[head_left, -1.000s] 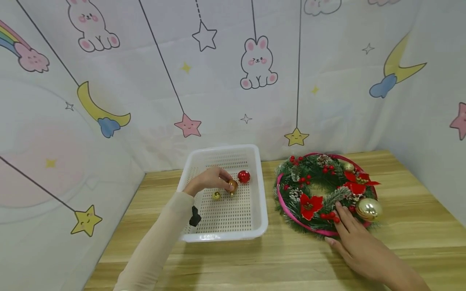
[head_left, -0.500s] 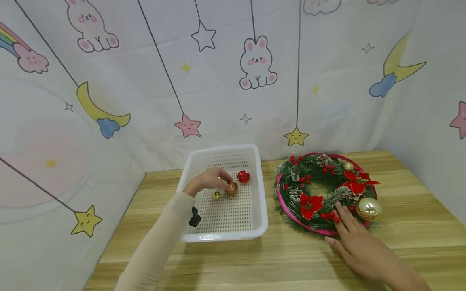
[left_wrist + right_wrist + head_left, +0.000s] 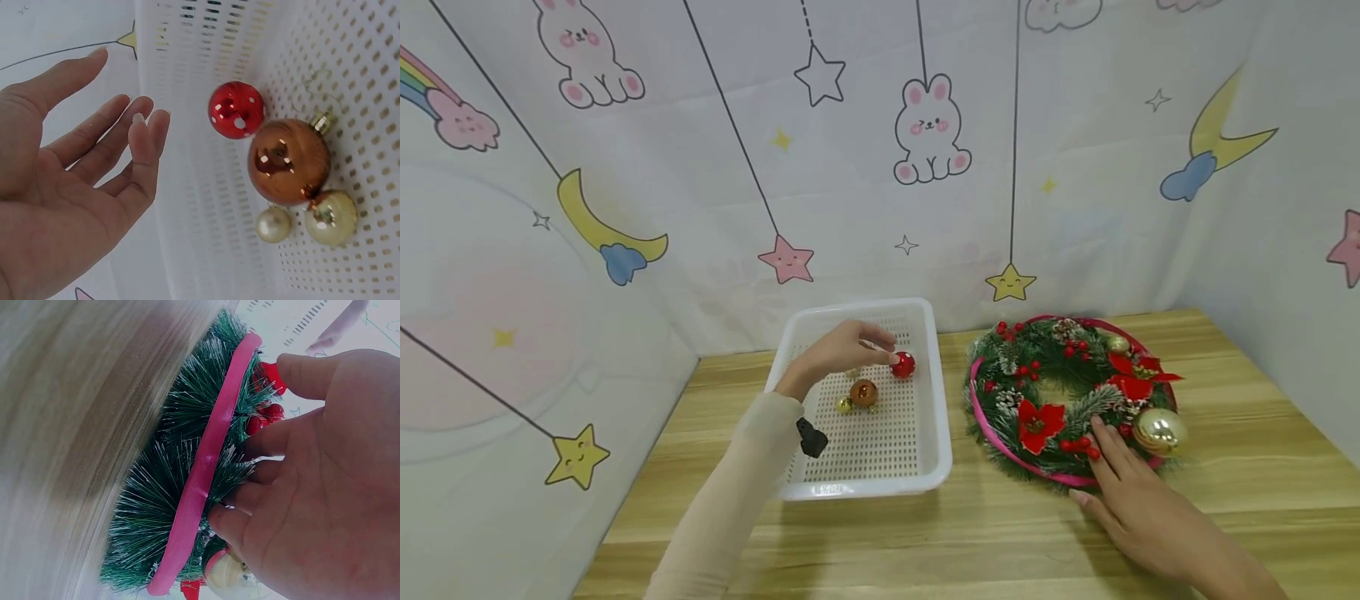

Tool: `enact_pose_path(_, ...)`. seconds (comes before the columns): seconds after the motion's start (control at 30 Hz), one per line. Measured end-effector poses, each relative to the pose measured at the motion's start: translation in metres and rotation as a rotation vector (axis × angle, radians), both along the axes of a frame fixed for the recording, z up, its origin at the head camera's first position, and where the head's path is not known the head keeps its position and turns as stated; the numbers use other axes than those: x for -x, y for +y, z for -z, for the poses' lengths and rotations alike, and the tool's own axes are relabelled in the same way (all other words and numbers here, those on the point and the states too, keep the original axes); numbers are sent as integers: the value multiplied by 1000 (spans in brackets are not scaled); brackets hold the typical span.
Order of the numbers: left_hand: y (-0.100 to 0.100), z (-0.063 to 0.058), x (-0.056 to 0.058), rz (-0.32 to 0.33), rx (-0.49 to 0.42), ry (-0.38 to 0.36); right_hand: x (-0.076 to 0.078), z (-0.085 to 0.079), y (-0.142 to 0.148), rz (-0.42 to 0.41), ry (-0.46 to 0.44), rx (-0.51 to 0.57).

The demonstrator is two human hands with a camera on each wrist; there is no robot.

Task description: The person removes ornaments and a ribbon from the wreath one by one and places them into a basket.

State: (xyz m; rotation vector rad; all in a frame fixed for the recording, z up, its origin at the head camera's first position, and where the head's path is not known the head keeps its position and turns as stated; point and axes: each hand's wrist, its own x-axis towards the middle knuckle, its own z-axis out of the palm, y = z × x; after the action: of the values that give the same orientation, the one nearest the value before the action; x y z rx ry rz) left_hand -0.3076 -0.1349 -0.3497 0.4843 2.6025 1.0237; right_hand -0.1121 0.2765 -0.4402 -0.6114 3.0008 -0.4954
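My left hand [image 3: 844, 350] hovers over the white plastic basket [image 3: 940, 433], its fingers loosely bent with nothing between them, as the left wrist view shows. A red ball ornament with white spots [image 3: 236, 110] lies in the basket, just past the fingertips in the head view. Beside it sit a shiny copper-brown ball ornament [image 3: 289, 162], a gold ball [image 3: 331, 217] and a small pearly ball [image 3: 273, 225]. My right hand [image 3: 1150, 508] rests with straight fingers on the front right of a green Christmas wreath [image 3: 1000, 433], its fingertips among the red berries [image 3: 1079, 447].
A pink band [image 3: 203, 469] runs round the wreath, which carries red poinsettias [image 3: 1041, 425] and a large gold ball [image 3: 1161, 432]. Both wreath and basket stand on a wooden table [image 3: 1000, 542]. Behind hangs a pale curtain [image 3: 850, 192] printed with rabbits and stars.
My left hand has let go of the copper-brown ball, leaving it beside the gold one, and has risen slightly towards the red ball. The right hand has stayed still on the wreath.
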Motion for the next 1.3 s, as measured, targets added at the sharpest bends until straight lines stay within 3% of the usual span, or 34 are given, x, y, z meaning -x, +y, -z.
enact_pose_path(0.2,22,-17,-4,41,-55,1,0,0,0,3,16,-9)
enact_pose_path(0.4,42,-31,-5,54,-118,-72,0,0,-1,0,11,-14)
enact_pose_path(0.7,81,-45,-2,129,-168,-140,0,0,0,5,5,-7)
enact_pose_path(1.07,127,-50,5,154,-233,-232,0,0,1,3,5,-5)
enact_pose_path(1.3,150,-41,12,120,-278,-284,0,0,1,-3,-12,-5)
